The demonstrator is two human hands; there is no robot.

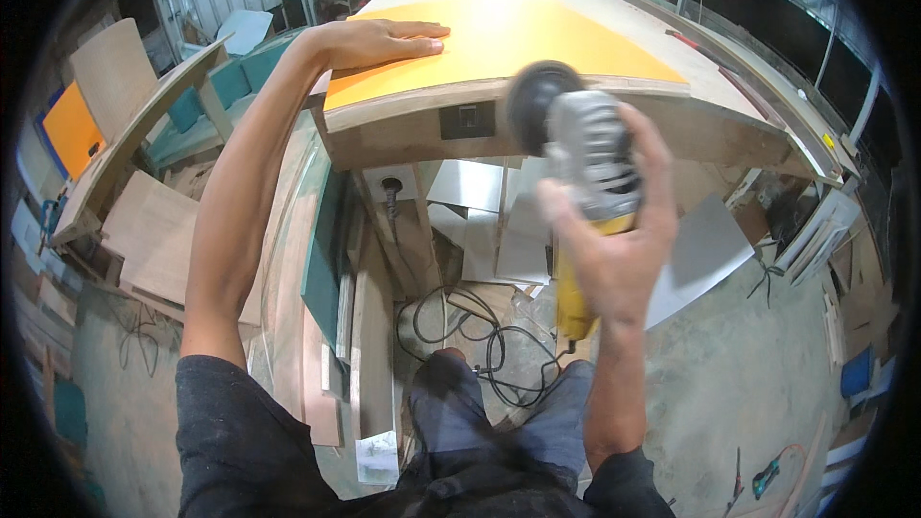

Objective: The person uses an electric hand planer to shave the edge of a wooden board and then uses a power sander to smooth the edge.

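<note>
My right hand (619, 240) is wrapped round a yellow and grey angle grinder (593, 158), blurred by motion. Its dark round disc (539, 101) is up by the front edge of an orange sheet (537, 34); whether it touches the edge, I cannot tell. The sheet lies on a pale wooden workbench (748, 77). Flat on the sheet's left part rests my left hand (379, 43), fingers stretched out to the right. Below the sheet's edge, a dark socket plate (467, 120) is set in the bench's front board.
A black cord (494, 350) lies coiled on the floor between my legs. A plug (391, 187) sits in a socket under the bench. Boards (374, 345) stand upright to the left. White panels (700, 259) lean below the bench. A teal tool (766, 480) lies at lower right.
</note>
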